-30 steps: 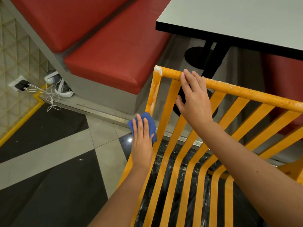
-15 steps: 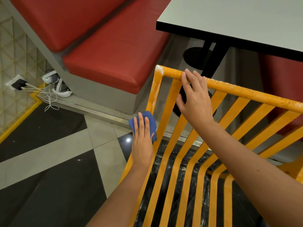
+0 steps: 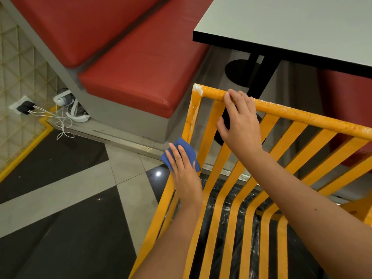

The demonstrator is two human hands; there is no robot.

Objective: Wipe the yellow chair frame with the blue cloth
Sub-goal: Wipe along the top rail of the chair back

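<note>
The yellow chair frame [image 3: 302, 115] has a slatted back with white smears on its top rail and left corner. My left hand [image 3: 186, 174] presses the blue cloth [image 3: 182, 147] flat against the frame's left side rail, about halfway down, with its fingers straight on top of the cloth. My right hand [image 3: 240, 121] rests on the top rail near the left corner, fingers laid over the bar and the thumb spread below it.
A red bench seat [image 3: 141, 73] stands at the left behind the chair. A grey table [image 3: 291, 27] on a black pedestal stands ahead. A wall socket with white cables [image 3: 50, 115] lies at floor level on the far left. Tiled floor [image 3: 70, 198] spreads to the left.
My left hand has slid the cloth very slightly up the side rail. My right hand has stayed on the top rail.
</note>
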